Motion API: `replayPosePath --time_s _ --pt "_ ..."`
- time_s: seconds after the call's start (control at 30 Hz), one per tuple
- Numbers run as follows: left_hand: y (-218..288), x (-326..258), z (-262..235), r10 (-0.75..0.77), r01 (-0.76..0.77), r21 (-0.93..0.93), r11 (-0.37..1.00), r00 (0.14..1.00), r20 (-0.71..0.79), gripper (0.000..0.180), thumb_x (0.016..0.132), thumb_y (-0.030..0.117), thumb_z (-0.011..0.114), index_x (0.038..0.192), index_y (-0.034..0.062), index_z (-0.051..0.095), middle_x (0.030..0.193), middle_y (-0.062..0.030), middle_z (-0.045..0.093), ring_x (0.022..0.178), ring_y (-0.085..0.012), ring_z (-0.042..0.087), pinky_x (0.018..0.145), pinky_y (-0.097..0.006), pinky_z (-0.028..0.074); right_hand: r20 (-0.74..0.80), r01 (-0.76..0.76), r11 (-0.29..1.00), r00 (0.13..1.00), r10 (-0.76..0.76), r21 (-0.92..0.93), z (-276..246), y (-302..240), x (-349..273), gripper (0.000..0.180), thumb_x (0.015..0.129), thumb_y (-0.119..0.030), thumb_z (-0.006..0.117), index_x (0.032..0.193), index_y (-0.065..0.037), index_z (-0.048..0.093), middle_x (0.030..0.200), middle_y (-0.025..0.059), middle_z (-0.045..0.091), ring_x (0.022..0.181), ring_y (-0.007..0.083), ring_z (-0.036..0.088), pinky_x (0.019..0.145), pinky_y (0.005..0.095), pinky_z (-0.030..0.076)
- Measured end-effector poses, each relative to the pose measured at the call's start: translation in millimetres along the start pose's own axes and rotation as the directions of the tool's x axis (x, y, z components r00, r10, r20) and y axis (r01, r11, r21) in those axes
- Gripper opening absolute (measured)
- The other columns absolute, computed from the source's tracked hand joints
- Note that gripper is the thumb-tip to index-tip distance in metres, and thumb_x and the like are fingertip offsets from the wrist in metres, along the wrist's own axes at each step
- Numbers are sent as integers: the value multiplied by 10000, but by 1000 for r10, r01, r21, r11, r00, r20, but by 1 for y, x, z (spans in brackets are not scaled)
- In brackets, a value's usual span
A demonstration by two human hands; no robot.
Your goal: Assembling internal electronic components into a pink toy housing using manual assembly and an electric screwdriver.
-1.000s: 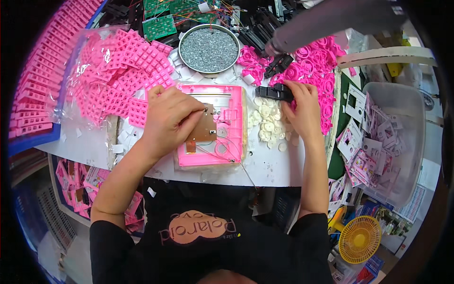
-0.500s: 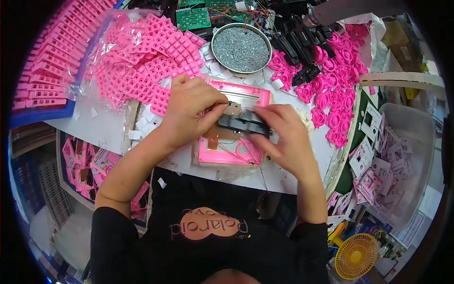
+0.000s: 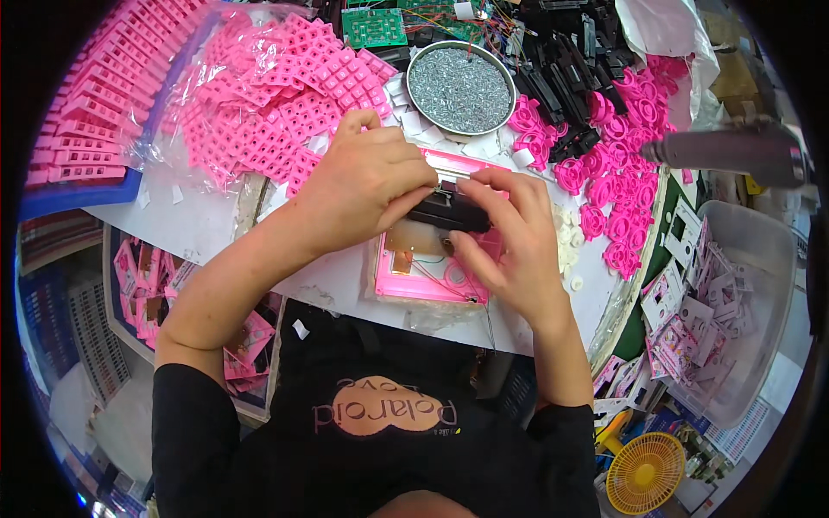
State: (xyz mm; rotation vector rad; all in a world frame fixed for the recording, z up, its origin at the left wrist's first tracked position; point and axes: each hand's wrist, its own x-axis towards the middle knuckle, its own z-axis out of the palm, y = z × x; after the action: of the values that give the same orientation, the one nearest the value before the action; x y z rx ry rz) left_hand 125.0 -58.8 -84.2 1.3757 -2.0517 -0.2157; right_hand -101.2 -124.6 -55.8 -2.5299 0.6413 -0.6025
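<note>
A pink plastic housing (image 3: 423, 278) lies open on the white table, with a brown board and thin wires inside it. My left hand (image 3: 367, 183) and my right hand (image 3: 505, 237) meet above it, both gripping a small black part (image 3: 449, 213) held over the housing's upper half. My left fingers pinch its left end; my right fingers wrap its right end.
A round metal dish of screws (image 3: 459, 86) stands behind the hands. Pink keypad pieces in clear bags (image 3: 268, 104) lie at the left, pink round parts (image 3: 622, 173) and black parts (image 3: 561, 78) at the right. A powered screwdriver (image 3: 734, 151) hangs at the right above a clear bin (image 3: 743, 285).
My right hand picked up the black part from the right and carried it over the pink housing. Both hands now hold it there, closer together than before.
</note>
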Motion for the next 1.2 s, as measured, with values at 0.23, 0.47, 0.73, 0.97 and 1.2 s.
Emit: replayPosePath --time_s 0.23,0.47,0.73,0.97,1.2 --pt "-2 -4 6 34 -35 -107 994 999 -12 118 837 117 718 938 147 665 867 4 651 857 -196 607 891 -409 342 45 -27 997 999 23 78 11 -2 4 480 721 -149 761 1177 -53 647 1179 118 584 1090 345 469 955 440 419" --pt "-1 -6 6 -62 55 -129 990 996 -58 120 834 100 720 935 127 661 852 -13 646 814 -199 612 855 -396 347 -6 -49 998 999 50 26 3 1 -4 476 711 -154 772 1161 -44 665 1216 124 575 1107 353 454 957 449 409" --pt "-1 -10 9 -74 61 -205 977 996 -57 95 824 140 718 892 135 653 850 -11 652 829 -198 624 832 -407 364 -37 -41 995 998 45 95 14 -8 7 551 706 -149 774 1226 -36 630 1229 130 565 1105 360 460 958 452 425" --pt "0 0 2 14 -12 -42 999 998 65 97 842 122 697 922 126 642 835 -22 626 831 -210 616 891 -423 384 27 -107 991 994 105 76 5 11 -1 552 703 -121 777 1227 -47 617 1157 131 610 1076 353 518 941 432 452" --pt "2 17 -7 170 -209 168 963 960 220 113 753 138 661 850 108 612 798 -17 571 798 -201 595 852 -401 444 49 -16 994 999 11 105 8 18 2 405 733 -95 762 1116 -55 635 1111 116 632 1057 343 545 918 434 470"
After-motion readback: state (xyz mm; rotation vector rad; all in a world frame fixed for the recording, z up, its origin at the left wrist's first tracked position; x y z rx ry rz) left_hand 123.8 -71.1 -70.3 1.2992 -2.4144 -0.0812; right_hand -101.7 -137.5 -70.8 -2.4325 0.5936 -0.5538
